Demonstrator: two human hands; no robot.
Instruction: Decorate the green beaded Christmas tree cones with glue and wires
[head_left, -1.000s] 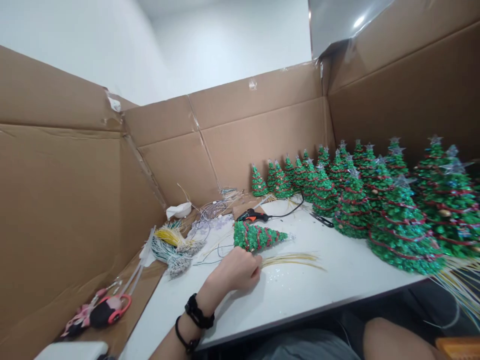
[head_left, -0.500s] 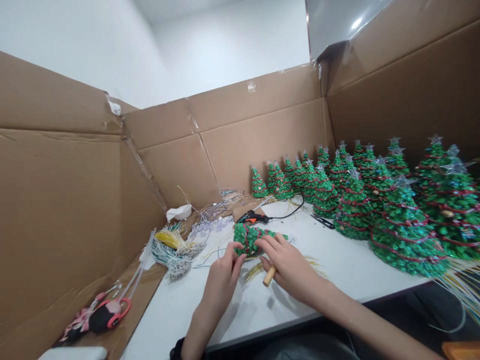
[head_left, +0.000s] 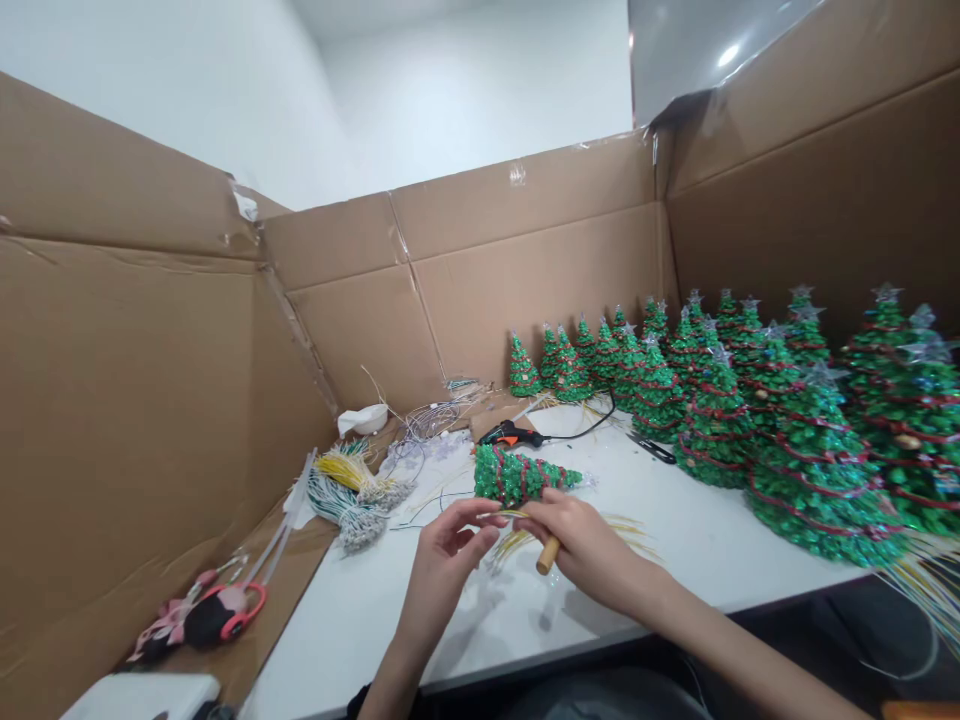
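A green beaded Christmas tree (head_left: 517, 475) with red garland lies on its side on the white table (head_left: 360, 620), its tip pointing right. Just below it, my left hand (head_left: 450, 570) pinches a thin pale strand (head_left: 501, 515) between thumb and fingers. That strand runs across to my right hand (head_left: 577, 545), which grips a short wooden handle (head_left: 548, 555). Its end sticks out below my fingers. A loose spray of yellow fibres (head_left: 510, 543) lies under my hands. Neither hand touches the tree.
Several larger beaded trees (head_left: 817, 480) stand in rows to the right. A glue gun (head_left: 510, 434) with its cord, black scissors (head_left: 652, 449) and wire bundles (head_left: 349, 495) lie nearby. Cardboard walls (head_left: 525, 290) surround the table on three sides.
Both hands have let go of the tree and moved down, toward me. The tree lies slightly further right, and the thin strand now stretches between my fingers.
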